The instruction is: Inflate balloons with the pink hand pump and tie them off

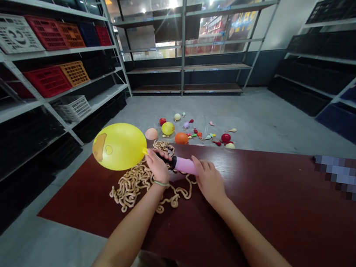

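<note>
A yellow balloon [122, 147], inflated and marked with a brown and yellow print, sits on the nozzle end of a hand pump. My left hand [159, 168] is closed around the balloon's neck and the black front of the pump. On the pump's pink barrel [186, 165], my right hand [209, 181] grips the right end. The pump is held roughly level above the table. Beneath it lies a tangled beige rope [134, 180], partly hidden by my left hand and forearm.
The dark red table [270, 208] spreads out to the right, with a pixelated patch at its far right. Balloons of several colours, including an orange balloon [181, 138], lie on the floor beyond. Shelves with crates [44, 79] stand left; a metal rack [183, 59] stands behind.
</note>
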